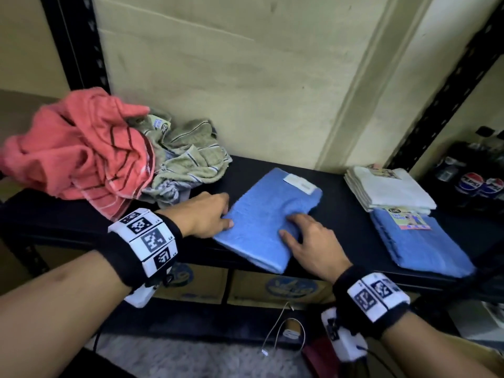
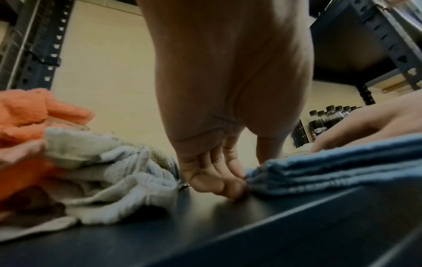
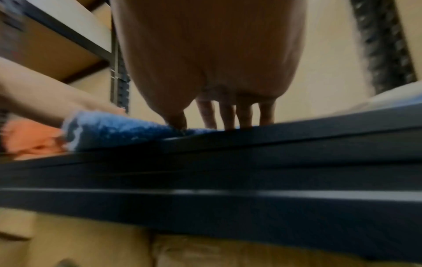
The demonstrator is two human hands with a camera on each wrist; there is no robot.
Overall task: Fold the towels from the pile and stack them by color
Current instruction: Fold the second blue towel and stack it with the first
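A folded blue towel [image 1: 266,211] [image 2: 338,166] [image 3: 114,130] lies mid-shelf on the black shelf [image 1: 341,214]. My left hand [image 1: 225,212] [image 2: 230,182] grips its left edge, thumb on top and fingertips at the lower edge. My right hand [image 1: 293,227] [image 3: 228,117] lies flat on the towel's near right part, fingers straight. At the left sits the unfolded pile: a coral striped towel [image 1: 81,154] [image 2: 25,115] and an olive striped towel [image 1: 188,159] [image 2: 109,162]. On the right are folded white towels [image 1: 390,189] and, nearer, a folded blue towel [image 1: 420,246].
A wall closes the back of the shelf. Black slotted uprights [image 1: 73,42] stand at both ends. Pepsi bottles [image 1: 480,184] stand at far right beyond the shelf. Cardboard boxes [image 1: 272,287] sit under the shelf, with a white cable [image 1: 275,334] on the floor.
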